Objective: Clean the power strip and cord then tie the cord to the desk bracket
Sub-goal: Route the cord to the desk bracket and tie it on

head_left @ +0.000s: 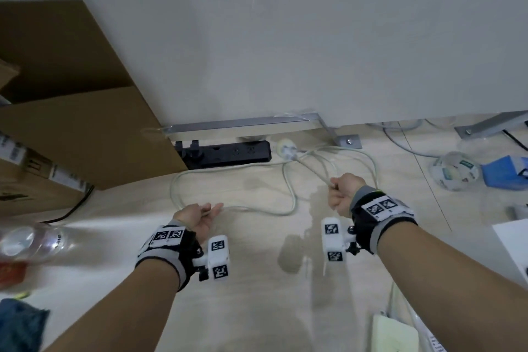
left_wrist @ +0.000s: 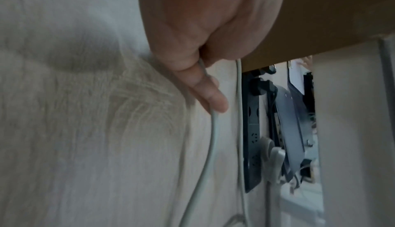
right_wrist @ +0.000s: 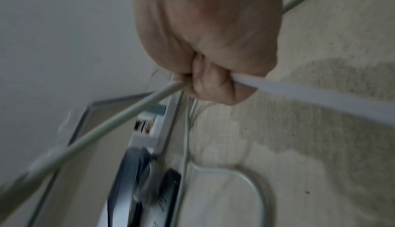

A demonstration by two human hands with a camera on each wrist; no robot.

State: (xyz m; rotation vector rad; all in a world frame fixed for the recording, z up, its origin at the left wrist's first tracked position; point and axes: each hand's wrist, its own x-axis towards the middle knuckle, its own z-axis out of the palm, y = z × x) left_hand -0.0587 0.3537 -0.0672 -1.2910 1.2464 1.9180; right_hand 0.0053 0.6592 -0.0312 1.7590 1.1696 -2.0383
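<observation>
Gripping, right hand point(head_left: 341, 193): fist clamped on the pale grey round power cord point(head_left: 257, 210), which runs out of both sides of the fist in the right wrist view.
Left hand point(head_left: 200, 216): palm turned up, fingers point(left_wrist: 210, 95) loosely extended; cord lies across them under the thumb, a light pinch.
Cord: loops over the light wood-grain floor point(head_left: 257, 308) between the hands; further loops run toward the white plug point(head_left: 286, 148).
Power strip: long black plastic strip point(head_left: 228, 153) lies on the floor along the wall edge, just below the grey metal desk bracket point(head_left: 245, 124); one end tucked behind the brown cardboard box point(head_left: 85, 111).
Plug: lies just beside the strip's right end.
Floor: damp dark patches point(head_left: 291, 257) between the forearms.
Right edge: blue packet point(head_left: 505, 171) beside a clear round container point(head_left: 454, 173).
</observation>
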